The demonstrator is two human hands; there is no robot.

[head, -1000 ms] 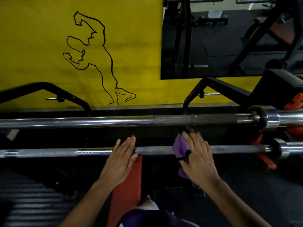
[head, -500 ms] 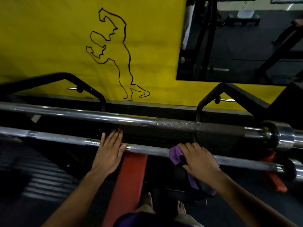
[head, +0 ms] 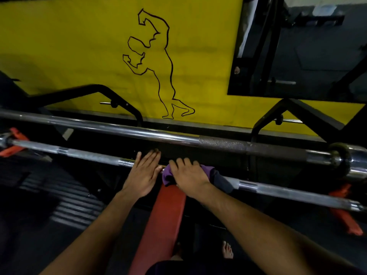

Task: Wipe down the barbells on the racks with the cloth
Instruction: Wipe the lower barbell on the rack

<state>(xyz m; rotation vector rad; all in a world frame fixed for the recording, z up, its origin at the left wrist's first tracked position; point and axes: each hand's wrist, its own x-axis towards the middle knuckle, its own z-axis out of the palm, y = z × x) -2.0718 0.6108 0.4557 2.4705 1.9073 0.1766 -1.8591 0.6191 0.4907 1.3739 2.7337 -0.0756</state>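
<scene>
Here, the right hand (head: 188, 176) is pressing a soft purple cloth (head: 168, 175) around the nearer barbell (head: 288, 192), fingers curled over it, above the bench (head: 164, 215) end. The left hand (head: 144, 175) is resting flat-fingered beside it, steadying the heavy, slippery steel.

The near barbell (head: 288, 192) is bright metal, glossy on its smooth bands and dull grey where it is knurled. The far barbell (head: 139, 132) is polished steel with a rough, darker knurled stretch at right. The purple cloth (head: 168, 174) looks soft and matt. The red bench pad (head: 160, 221) has a faint vinyl sheen. The yellow wall (head: 69, 46) is flat matt paint.
</scene>
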